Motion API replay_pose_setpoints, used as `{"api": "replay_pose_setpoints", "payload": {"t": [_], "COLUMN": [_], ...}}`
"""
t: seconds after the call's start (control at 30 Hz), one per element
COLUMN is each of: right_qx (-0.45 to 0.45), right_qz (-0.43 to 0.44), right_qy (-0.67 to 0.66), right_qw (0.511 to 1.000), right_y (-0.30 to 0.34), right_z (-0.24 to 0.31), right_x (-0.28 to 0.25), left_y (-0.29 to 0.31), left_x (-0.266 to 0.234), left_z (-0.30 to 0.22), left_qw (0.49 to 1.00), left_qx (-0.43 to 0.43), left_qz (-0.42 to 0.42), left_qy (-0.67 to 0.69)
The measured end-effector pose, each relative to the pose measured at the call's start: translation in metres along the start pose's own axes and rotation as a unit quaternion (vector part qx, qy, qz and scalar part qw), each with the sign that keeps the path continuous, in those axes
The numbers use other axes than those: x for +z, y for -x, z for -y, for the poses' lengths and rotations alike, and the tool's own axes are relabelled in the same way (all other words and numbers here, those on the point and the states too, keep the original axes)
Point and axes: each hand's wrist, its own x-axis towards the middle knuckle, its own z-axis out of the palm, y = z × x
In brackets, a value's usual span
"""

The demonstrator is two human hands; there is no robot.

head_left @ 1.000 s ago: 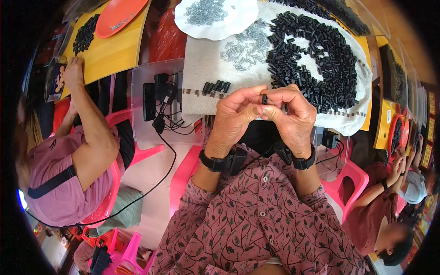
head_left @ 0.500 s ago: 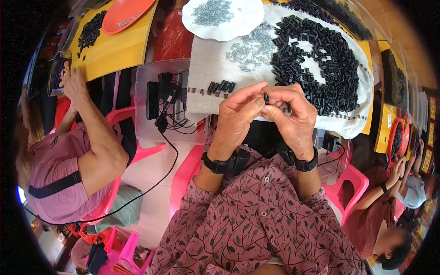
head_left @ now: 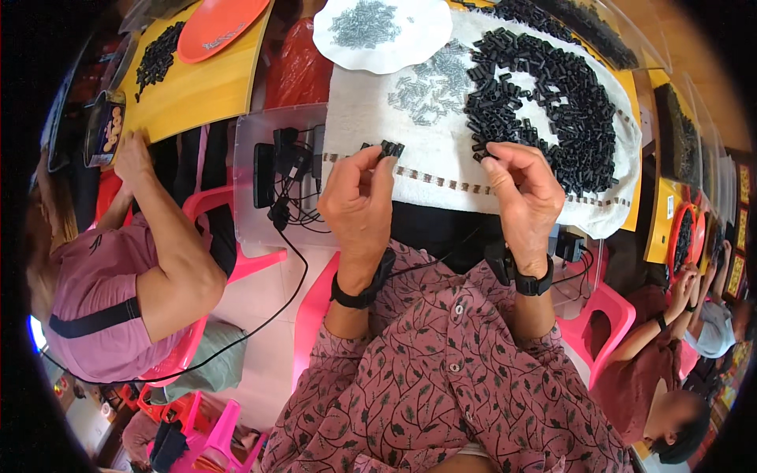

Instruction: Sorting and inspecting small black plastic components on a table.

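Observation:
My left hand (head_left: 359,201) is at the small group of black tubes (head_left: 393,147) near the cloth's front edge. Its thumb and forefinger pinch close to a black tube there; the fingertips partly hide the contact. To the right, my right hand (head_left: 527,185) has thumb and forefinger closed on a small black tube at the near-left edge of the large heap of black tubes (head_left: 583,126). Small clear pieces (head_left: 430,91) lie scattered left of that heap. More of them fill a white scalloped plate (head_left: 426,43) behind. All this rests on a white cloth (head_left: 355,110).
A clear plastic bin (head_left: 246,158) with black cables stands left of the cloth. Farther left, a person sits by a yellow board (head_left: 213,91) bearing black tubes and an orange plate (head_left: 206,46). Other people sit at the right. A pink chair (head_left: 603,319) is beside me.
My hands, together in front of me around a small black piece, have parted. The left went left to the small group; the right went right to the heap's edge.

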Motion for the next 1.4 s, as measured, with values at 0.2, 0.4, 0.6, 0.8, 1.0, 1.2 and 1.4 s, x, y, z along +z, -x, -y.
{"api": "replay_pose_setpoints", "payload": {"t": [0.2,0.4,0.6,0.8,1.0,1.2,1.4], "right_qx": [0.019,0.024,-0.002,-0.012,-0.017,-0.021,-0.026], "right_qz": [-0.066,-0.035,0.016,0.018,0.027,0.034,-0.059], "right_qy": [-0.032,-0.01,0.016,0.01,0.003,0.004,0.088], "right_qw": [0.997,0.999,1.0,1.0,0.999,0.999,0.994], "right_y": [-0.001,0.002,0.009,0.008,0.007,0.005,-0.008], "right_z": [-0.005,-0.001,0.004,0.009,0.003,0.0,-0.003], "right_x": [0.0,0.003,0.008,0.009,0.007,0.003,-0.014], "left_y": [-0.004,-0.004,-0.004,-0.012,-0.013,-0.014,-0.014], "left_x": [0.002,0.003,0.028,0.058,0.073,0.074,0.07], "left_z": [0.007,0.003,-0.012,-0.007,-0.008,-0.009,-0.004], "left_qw": [0.988,0.988,0.981,0.961,0.948,0.944,0.952], "left_qx": [0.09,0.1,0.166,0.225,0.21,0.204,0.212], "left_qz": [-0.012,-0.021,0.009,0.082,0.108,0.12,0.115], "left_qy": [-0.126,-0.117,-0.097,-0.139,-0.213,-0.228,-0.186]}}
